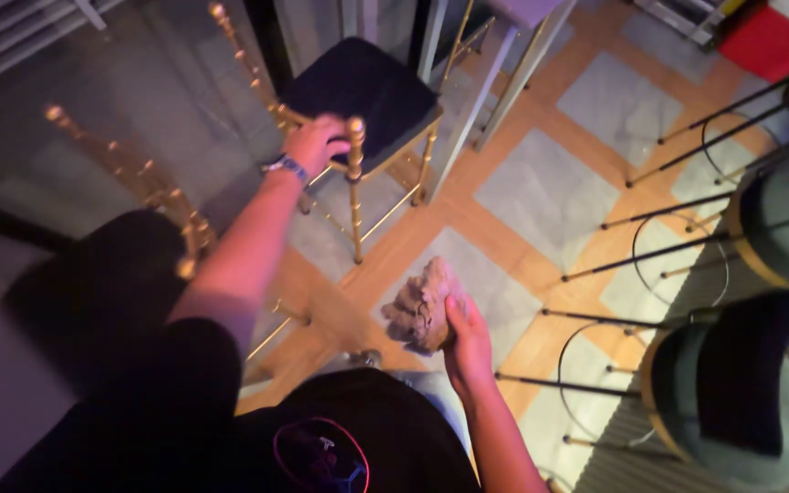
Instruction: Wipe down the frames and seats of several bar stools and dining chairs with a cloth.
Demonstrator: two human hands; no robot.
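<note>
Head view: left hand closed over the top rail of a gold, bead-turned chair with a dark padded seat; a wristband sits on that wrist. Right hand grips a crumpled beige cloth, fingers wrapped round its lower edge, held above the floor. 1 more gold chair stands left. 3 round stools with thin black legs stand right. Floor: grey tiles, orange bands

Left hand grips the gold chair at its backrest top | right hand clutches a crumpled beige cloth | dark seat cushion ahead | round stools right, on tiled floor
</note>
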